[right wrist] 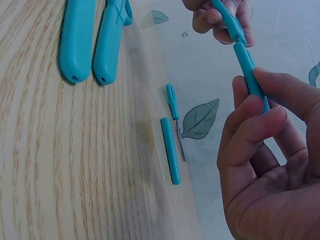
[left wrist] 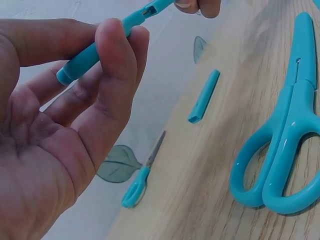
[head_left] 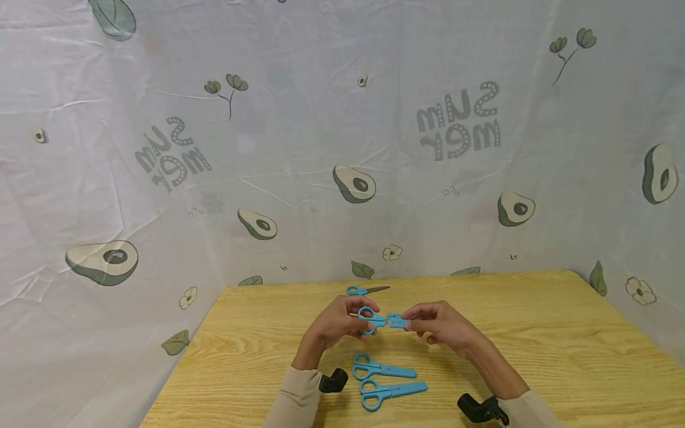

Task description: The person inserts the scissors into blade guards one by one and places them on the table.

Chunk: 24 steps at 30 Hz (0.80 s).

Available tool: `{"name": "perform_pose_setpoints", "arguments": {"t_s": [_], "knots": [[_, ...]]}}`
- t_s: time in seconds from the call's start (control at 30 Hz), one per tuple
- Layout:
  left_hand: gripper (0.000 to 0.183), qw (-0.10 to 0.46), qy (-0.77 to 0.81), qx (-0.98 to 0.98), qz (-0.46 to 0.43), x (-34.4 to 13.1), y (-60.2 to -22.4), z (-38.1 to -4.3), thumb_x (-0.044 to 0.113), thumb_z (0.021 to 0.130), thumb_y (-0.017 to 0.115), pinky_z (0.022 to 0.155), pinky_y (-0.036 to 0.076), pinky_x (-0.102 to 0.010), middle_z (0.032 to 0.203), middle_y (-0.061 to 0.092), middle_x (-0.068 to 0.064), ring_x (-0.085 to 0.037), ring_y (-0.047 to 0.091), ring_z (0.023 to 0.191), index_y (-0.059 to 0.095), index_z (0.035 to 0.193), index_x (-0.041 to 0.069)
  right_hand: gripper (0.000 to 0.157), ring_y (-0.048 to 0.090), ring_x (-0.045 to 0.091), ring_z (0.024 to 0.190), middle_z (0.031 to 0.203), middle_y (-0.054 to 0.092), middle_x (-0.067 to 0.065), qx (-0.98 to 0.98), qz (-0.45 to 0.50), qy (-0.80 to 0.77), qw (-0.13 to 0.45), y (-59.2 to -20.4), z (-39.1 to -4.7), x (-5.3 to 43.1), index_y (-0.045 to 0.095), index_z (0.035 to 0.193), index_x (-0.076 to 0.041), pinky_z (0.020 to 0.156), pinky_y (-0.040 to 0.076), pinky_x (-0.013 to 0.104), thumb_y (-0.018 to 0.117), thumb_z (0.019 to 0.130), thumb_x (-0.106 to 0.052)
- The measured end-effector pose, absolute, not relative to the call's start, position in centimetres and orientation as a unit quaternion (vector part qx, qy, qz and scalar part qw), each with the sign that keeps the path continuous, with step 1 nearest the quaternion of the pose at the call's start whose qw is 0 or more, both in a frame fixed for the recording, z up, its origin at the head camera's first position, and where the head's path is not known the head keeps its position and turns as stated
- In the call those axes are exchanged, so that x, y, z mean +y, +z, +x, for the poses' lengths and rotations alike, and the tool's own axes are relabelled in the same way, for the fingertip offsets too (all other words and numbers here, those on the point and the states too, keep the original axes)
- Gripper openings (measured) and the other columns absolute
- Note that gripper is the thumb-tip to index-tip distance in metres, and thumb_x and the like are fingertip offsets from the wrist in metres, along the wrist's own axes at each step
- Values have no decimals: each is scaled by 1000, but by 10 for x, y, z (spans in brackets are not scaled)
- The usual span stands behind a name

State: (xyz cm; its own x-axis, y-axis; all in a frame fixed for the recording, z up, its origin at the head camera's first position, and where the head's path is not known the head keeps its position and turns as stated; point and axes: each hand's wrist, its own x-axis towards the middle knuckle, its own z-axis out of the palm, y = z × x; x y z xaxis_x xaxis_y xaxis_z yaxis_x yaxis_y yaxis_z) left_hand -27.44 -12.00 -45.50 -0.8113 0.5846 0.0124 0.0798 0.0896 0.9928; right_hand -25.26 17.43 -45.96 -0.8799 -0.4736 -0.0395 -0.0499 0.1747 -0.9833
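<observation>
My left hand [head_left: 339, 322] pinches a pair of blue scissors [head_left: 377, 321] by the handle, above the wooden table. Facing it, my right hand [head_left: 444, 326] grips a blue blade cover [right wrist: 246, 67] between thumb and fingers. The cover's mouth meets the scissors just ahead of the handle, and most of the blade is hidden. Below the hands, two covered blue scissors [head_left: 387, 370] [head_left: 393, 391] lie side by side with their handles to the left. In the left wrist view the finger loops are largely hidden by my fingers.
Toward the back edge of the table [head_left: 535, 333] lies another pair of scissors [head_left: 360, 290] with a bare blade. A loose blue cover [right wrist: 170, 150] lies near it. Behind the table hangs a patterned cloth [head_left: 299, 148] with printed avocados.
</observation>
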Motion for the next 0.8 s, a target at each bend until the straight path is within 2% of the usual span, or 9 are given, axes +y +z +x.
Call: {"name": "perform_pose_setpoints", "arguments": {"t_s": [0.17,0.33,0.5,0.8], "knots": [[38,203,635,708,233,-118,-456,-274,-4,97,71,71,64,-28,96,63,1,-17,78,86,62,133,-12,33,54,14,81,94,67,-3,738,-171,-627,179,-457,-250,175,70,130,5,62,45,25,69,106,-19],[34,206,637,707,230,-117,-456,-273,-4,96,71,71,64,-28,97,63,1,-19,78,87,66,130,-6,35,55,14,82,94,69,-5,733,-170,-632,185,-459,-250,176,69,131,6,62,45,24,70,106,-19],[33,204,637,707,229,-117,-457,-273,-4,96,71,71,64,-29,97,63,0,-22,79,89,66,129,-7,31,55,14,82,94,68,-5,730,-171,-636,186,-460,-249,176,71,128,2,61,44,24,70,106,-19],[37,205,634,709,231,-116,-456,-272,-5,96,71,72,65,-29,95,64,3,-20,78,87,64,132,-10,32,55,13,80,92,68,-5,726,-169,-641,183,-462,-249,175,72,128,3,61,44,25,71,105,-19]]}}
